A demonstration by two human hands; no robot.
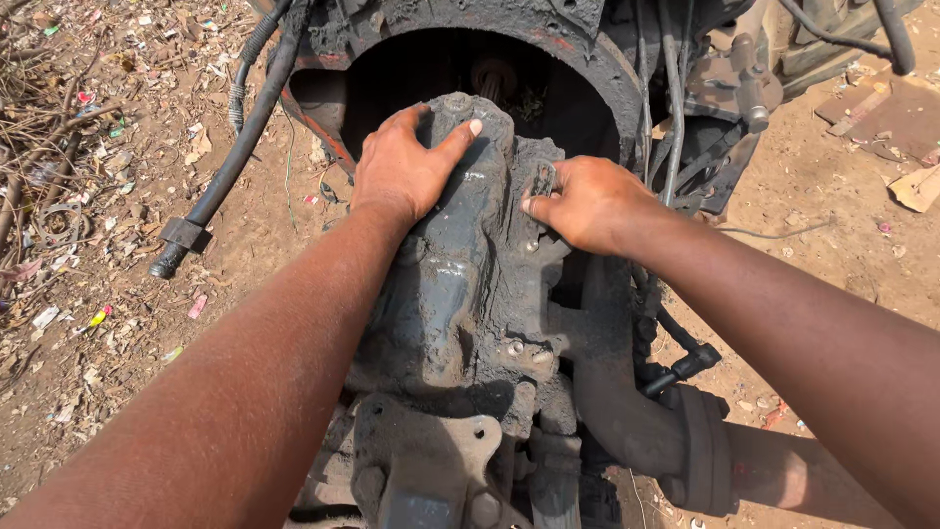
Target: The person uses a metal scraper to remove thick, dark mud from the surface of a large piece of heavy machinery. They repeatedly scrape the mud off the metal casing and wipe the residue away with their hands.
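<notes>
Both hands [401, 167] [587, 201] flat on greasy gearbox casing [450, 284]

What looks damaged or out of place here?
A black hose hangs loose, its end fitting on the dirt. The grey housing under both hands is caked in grime, and litter is scattered over the ground.

Greasy cast-metal housing [455, 284], matt and rough with caked grime; black rubber hose [240, 147], dull; dry, littered dirt ground [117, 294].

Greasy dark-grey cast housing [460, 284], upright against round bell opening [587, 69].
</notes>
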